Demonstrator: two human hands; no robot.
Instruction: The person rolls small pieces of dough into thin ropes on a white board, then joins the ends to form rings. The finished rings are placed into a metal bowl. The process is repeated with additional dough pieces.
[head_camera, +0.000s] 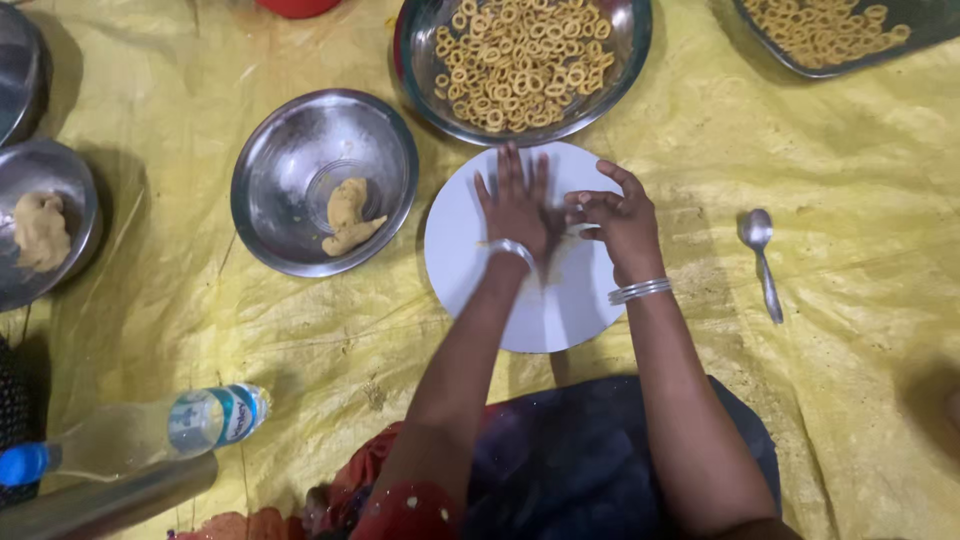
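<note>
A round white plate (470, 270) lies on the yellow sheet in front of me. My left hand (515, 205) presses flat on it, fingers spread and pointing away. My right hand (615, 215) rests beside it on the plate, fingers curled toward the left hand; whether it pinches a bit of dough I cannot tell. Any dough under the palm is hidden. Both wrists wear silver bangles. A steel bowl (290, 150) to the left of the plate holds a lump of yellowish dough (348, 215).
A large steel bowl (425, 85) of small dough rings stands beyond the plate, a tray (760, 45) of more rings at top right. A spoon (762, 260) lies right of the plate. Another bowl (80, 190) with dough is far left, a plastic bottle (150, 435) bottom left.
</note>
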